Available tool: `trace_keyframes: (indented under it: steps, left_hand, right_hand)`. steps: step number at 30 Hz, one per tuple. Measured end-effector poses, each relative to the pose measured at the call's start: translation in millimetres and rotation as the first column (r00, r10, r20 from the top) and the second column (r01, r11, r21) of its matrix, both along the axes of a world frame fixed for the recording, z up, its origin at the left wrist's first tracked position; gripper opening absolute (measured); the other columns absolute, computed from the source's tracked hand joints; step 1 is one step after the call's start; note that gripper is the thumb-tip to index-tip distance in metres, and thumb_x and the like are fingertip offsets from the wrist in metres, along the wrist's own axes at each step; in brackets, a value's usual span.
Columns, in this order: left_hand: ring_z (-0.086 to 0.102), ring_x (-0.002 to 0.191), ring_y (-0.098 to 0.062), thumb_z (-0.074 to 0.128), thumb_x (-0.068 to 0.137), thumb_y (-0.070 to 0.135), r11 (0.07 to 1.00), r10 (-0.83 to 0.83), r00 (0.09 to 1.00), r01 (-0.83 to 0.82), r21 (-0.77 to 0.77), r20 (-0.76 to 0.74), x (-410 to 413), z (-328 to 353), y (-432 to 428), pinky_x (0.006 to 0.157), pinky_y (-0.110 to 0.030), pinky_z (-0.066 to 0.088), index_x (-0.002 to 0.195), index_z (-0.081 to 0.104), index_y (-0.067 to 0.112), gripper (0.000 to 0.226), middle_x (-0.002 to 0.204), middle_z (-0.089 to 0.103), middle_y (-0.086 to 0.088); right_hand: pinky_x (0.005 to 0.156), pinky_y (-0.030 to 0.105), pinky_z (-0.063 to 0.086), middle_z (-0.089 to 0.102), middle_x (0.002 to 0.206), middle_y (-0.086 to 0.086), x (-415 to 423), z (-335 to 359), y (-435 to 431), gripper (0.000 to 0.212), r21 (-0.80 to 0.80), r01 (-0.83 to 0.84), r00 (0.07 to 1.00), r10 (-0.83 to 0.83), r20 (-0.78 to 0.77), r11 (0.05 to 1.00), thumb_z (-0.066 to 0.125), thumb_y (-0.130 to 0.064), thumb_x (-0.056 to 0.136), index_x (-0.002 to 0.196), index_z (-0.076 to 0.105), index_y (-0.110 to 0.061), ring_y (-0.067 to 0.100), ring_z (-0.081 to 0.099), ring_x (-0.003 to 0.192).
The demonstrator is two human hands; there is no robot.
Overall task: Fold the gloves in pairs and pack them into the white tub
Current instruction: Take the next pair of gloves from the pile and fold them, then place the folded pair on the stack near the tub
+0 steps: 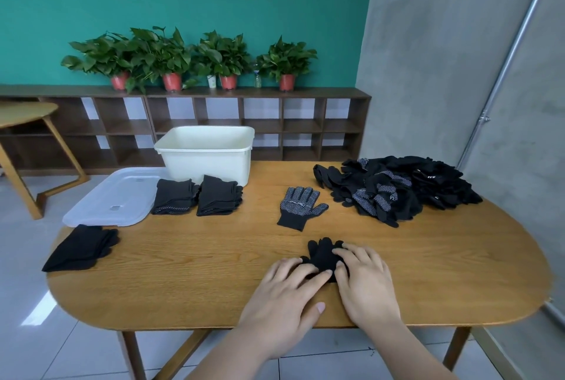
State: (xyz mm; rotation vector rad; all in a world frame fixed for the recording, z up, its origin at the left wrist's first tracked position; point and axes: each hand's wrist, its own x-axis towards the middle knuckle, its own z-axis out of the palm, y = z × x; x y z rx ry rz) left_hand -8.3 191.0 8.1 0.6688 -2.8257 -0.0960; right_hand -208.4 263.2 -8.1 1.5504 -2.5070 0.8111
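A black glove (323, 252) lies flat near the table's front edge, fingers pointing away from me. My left hand (286, 297) and my right hand (363, 280) both press on it with straight fingers, covering its cuff end. One dotted black glove (299, 205) lies alone, palm up, at mid-table. A heap of loose black gloves (394, 188) sits at the right. Two folded stacks (174, 196) (218, 197) lie in front of the white tub (208, 155). Another folded stack (81, 248) lies at the left edge. I cannot see into the tub.
A clear plastic lid (113, 196) lies left of the tub, hanging over the wooden table's (183, 257) back left edge. Behind are a low shelf unit with potted plants (171, 55), a second wooden table (27, 113) at the left and a grey wall at the right.
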Motion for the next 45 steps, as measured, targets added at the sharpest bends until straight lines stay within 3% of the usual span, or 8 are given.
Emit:
trace_keyframes:
  steps: [5, 8, 13, 17, 25, 33, 38, 45]
  left_hand:
    - [0.023, 0.149, -0.016, 0.015, 0.109, 0.062, 0.989, 0.145, 0.987, -0.144, 0.023, -0.066, 4.9, 0.1, -3.0, 0.131, -0.044, -0.002, 0.150, 0.047, 0.046, 0.055, 0.144, 0.041, 0.019]
    - [0.018, 0.154, -0.013, 0.014, 0.108, 0.064, 0.973, 0.229, 0.969, -0.225, 0.053, -0.098, 17.0, 0.9, -8.0, 0.131, -0.044, -0.005, 0.143, 0.054, 0.045, 0.056, 0.149, 0.042, 0.025]
    - [0.011, 0.160, -0.011, 0.018, 0.107, 0.065, 0.948, 0.313, 0.944, -0.303, 0.100, -0.105, 42.5, 3.5, -19.8, 0.131, -0.043, -0.003, 0.134, 0.060, 0.043, 0.054, 0.158, 0.043, 0.026]
    - [0.007, 0.161, -0.012, 0.030, 0.106, 0.065, 0.916, 0.394, 0.909, -0.376, 0.142, -0.133, 62.6, 3.9, -31.0, 0.131, -0.039, -0.003, 0.124, 0.062, 0.043, 0.044, 0.162, 0.041, 0.021]
    - [0.019, 0.152, -0.021, 0.056, 0.100, 0.059, 0.826, 0.546, 0.826, -0.505, 0.250, -0.137, 120.9, 6.5, -66.3, 0.125, -0.041, 0.021, 0.124, 0.064, 0.052, 0.026, 0.152, 0.044, 0.013]
    - [0.047, 0.121, -0.016, 0.056, 0.103, 0.054, 0.711, 0.677, 0.731, -0.619, 0.333, -0.085, 173.8, 27.6, -86.3, 0.101, -0.039, 0.035, 0.138, 0.056, 0.053, 0.035, 0.104, 0.065, 0.022]
    - [0.067, 0.102, -0.009, 0.072, 0.096, 0.046, 0.569, 0.735, 0.678, -0.608, 0.553, -0.012, 192.6, 33.5, -104.7, 0.106, -0.045, 0.045, 0.133, 0.059, 0.048, 0.039, 0.091, 0.074, 0.020]
    - [0.070, 0.086, -0.013, 0.078, 0.094, 0.025, 0.485, 0.810, 0.580, -0.588, 0.648, -0.080, 215.8, 38.7, -116.1, 0.082, -0.034, 0.057, 0.122, 0.058, 0.035, 0.036, 0.089, 0.074, 0.006]
  right_hand:
    - [0.094, 0.038, 0.046, 0.060, 0.111, -0.022, 2.4, -0.9, 9.1, 0.022, -0.122, -0.061, 0.993, 0.048, -0.110, 0.991, 0.061, -0.034, 0.100, 0.115, 0.077, -0.037, 0.013, 0.049, 0.114]
    - [0.090, 0.038, 0.050, 0.060, 0.114, -0.023, 2.8, -4.5, 6.5, 0.020, -0.117, -0.182, 0.974, 0.163, -0.157, 0.976, 0.066, -0.031, 0.097, 0.114, 0.078, -0.035, 0.012, 0.052, 0.115]
    - [0.107, 0.040, 0.052, 0.057, 0.146, -0.024, 8.3, -1.5, -5.8, 0.034, -0.004, -0.423, 0.883, 0.411, -0.228, 0.906, 0.049, -0.038, 0.103, 0.123, 0.075, -0.033, 0.006, 0.045, 0.144]
    - [0.126, 0.030, 0.025, 0.041, 0.158, -0.029, 38.8, 12.9, -10.5, 0.054, 0.179, -0.453, 0.868, 0.478, -0.135, 0.873, 0.027, -0.057, 0.105, 0.147, 0.057, -0.039, -0.003, 0.020, 0.154]
    - [0.128, 0.035, 0.018, 0.033, 0.165, -0.023, 100.4, 23.8, -39.9, 0.071, 0.281, -0.496, 0.836, 0.539, -0.103, 0.822, 0.011, -0.065, 0.096, 0.156, 0.043, -0.043, 0.008, 0.020, 0.156]
    - [0.124, 0.040, 0.026, 0.034, 0.164, -0.017, 162.2, 19.8, -75.2, 0.053, 0.272, -0.536, 0.824, 0.565, -0.034, 0.799, 0.032, -0.048, 0.106, 0.156, 0.044, -0.039, 0.014, 0.019, 0.156]
    - [0.124, 0.039, 0.024, 0.035, 0.163, -0.017, 185.5, 20.8, -88.8, 0.049, 0.259, -0.566, 0.809, 0.588, -0.008, 0.782, 0.037, -0.044, 0.108, 0.156, 0.045, -0.038, 0.013, 0.019, 0.154]
    - [0.127, 0.037, 0.017, 0.030, 0.166, -0.020, 207.7, 26.2, -109.2, 0.045, 0.198, -0.612, 0.788, 0.611, 0.072, 0.766, 0.035, -0.044, 0.111, 0.155, 0.043, -0.045, 0.012, 0.014, 0.158]
